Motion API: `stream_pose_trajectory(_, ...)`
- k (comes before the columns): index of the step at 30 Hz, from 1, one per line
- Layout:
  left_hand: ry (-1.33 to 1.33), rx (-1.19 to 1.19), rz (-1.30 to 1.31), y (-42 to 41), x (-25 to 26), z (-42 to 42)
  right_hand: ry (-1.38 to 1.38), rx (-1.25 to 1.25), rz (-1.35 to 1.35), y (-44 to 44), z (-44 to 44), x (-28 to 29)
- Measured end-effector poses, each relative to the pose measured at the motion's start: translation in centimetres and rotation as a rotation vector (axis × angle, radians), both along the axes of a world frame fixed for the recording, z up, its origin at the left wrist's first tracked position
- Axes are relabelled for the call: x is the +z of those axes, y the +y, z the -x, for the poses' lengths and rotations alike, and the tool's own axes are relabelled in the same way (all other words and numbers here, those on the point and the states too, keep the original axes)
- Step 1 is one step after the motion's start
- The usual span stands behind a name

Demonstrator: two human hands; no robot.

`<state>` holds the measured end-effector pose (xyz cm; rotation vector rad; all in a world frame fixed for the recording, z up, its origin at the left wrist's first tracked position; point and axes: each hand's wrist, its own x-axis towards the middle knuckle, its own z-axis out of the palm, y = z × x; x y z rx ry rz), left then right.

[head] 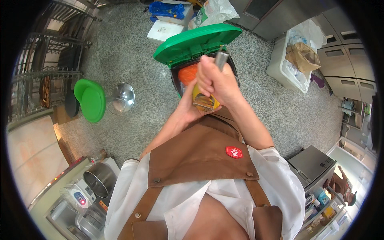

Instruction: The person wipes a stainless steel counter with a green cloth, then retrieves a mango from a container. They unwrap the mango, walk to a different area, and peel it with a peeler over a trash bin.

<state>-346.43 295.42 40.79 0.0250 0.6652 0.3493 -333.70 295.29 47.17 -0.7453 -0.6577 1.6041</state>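
Observation:
In the head view, my left hand (193, 105) holds a yellow item (207, 103), perhaps a fruit or a package, from below and the side. My right hand (217, 76) is closed round the metal handle (221, 58) of a tool, just above and against the yellow item. The tool's working end is hidden, so its kind cannot be told. Both hands are over a dark bin with a raised green lid (198, 40). An orange plastic bag (188, 74) shows inside the bin, beside my hands.
A white box (165, 31) and a plastic bag (214, 13) lie behind the bin. A white tub (276, 61) with bags stands right, a green stool (93, 100) left. A mixer (79, 195) is at lower left. Another person (340, 183) is at far lower right.

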Motion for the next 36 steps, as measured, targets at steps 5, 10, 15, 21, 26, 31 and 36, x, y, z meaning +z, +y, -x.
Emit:
stream_pose_trajectory(5, 0.024, -0.082, -0.076, -0.6, 0.0, 0.2, -0.166, -0.113, 0.162, 1.6, 0.1, -0.7)
stream_pose_trajectory(10, -0.022, -0.013, -0.040, -1.3, -1.3, 0.5, 0.073, -0.282, 0.299, 3.6, -3.0, -3.1)
stream_pose_trajectory(15, -0.025, -0.023, -0.097, -1.7, -2.0, 1.1, 0.298, -0.463, 0.460, 4.5, -6.5, -7.5)
stream_pose_trajectory(21, -0.009, -0.007, -0.289, -1.9, -0.9, 1.3, 0.560, -0.600, 0.560, 4.7, -10.4, -14.2)
stream_pose_trajectory(26, -0.128, -0.030, -0.223, -1.1, 0.1, 1.2, 0.602, -0.767, 0.414, 3.6, -12.5, -14.9)
stream_pose_trajectory(31, -0.149, 0.045, -0.016, -0.5, 0.2, 1.0, 1.062, -0.484, 0.140, 1.9, -10.8, -8.1)
stream_pose_trajectory(36, -0.197, 0.087, 0.056, -0.4, 0.2, 0.8, 0.856, -0.224, 0.050, 1.5, -5.1, -3.3)
